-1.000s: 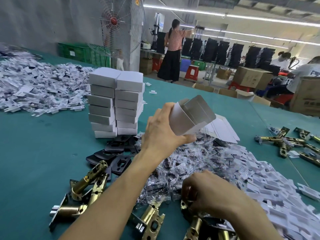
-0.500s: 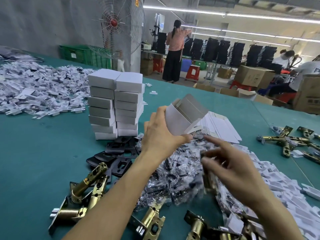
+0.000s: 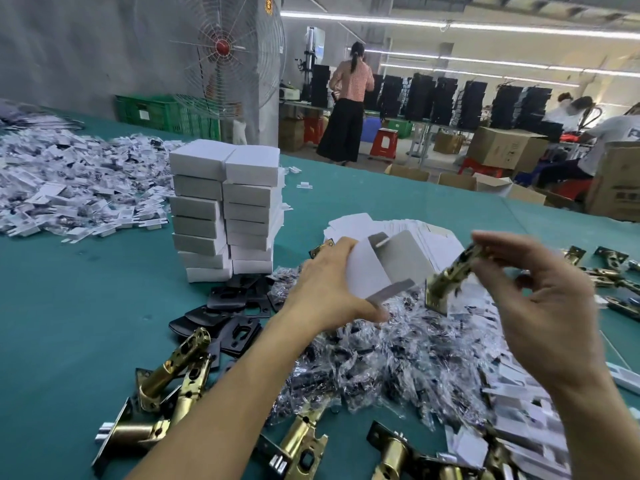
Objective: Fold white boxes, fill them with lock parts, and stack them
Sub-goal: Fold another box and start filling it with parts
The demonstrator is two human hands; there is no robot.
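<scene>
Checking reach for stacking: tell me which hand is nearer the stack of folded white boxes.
Left. The left hand, holding the open white box, sits just right of the stack of folded white boxes. The right hand, pinching a brass latch, is farther right, beyond the box.

The left hand (image 3: 325, 292) grips an open white box (image 3: 384, 268) above a pile of clear plastic bags (image 3: 391, 355) on the green table (image 3: 69, 323). The right hand (image 3: 540, 299) pinches a brass latch (image 3: 450, 275) just right of the box, its faceplate end tilted down toward the box opening. A double stack of closed white boxes (image 3: 225, 209) stands left of the bag pile. Black plates (image 3: 228, 317) lie between the stack and the bags. More brass latches (image 3: 166, 386) lie nearer the camera.
</scene>
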